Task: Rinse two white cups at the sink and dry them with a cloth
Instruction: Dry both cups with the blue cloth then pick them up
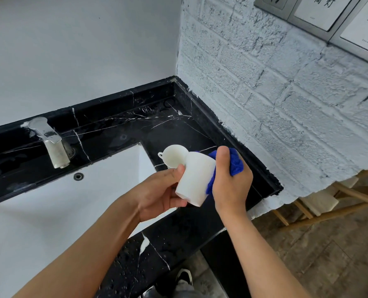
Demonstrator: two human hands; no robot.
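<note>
Cup in hand was plain, matte white and tapered, tilted with its open end toward the near left and its base toward the far right, held in the air over the black marble counter at the right edge of the white sink. The left hand gripped it at the mouth end, thumb and fingers curled round the rim. The right hand clutched a blue cloth, fingers closed on it and thumb up, pressing it against the cup's right side. Just beyond, a second white cup with a small handle sat tilted on the counter, near the sink's far right corner. Farther left stood the metal tap. Bare counter ran to a raised black edge under the white brick wall on the right and far side.
</note>
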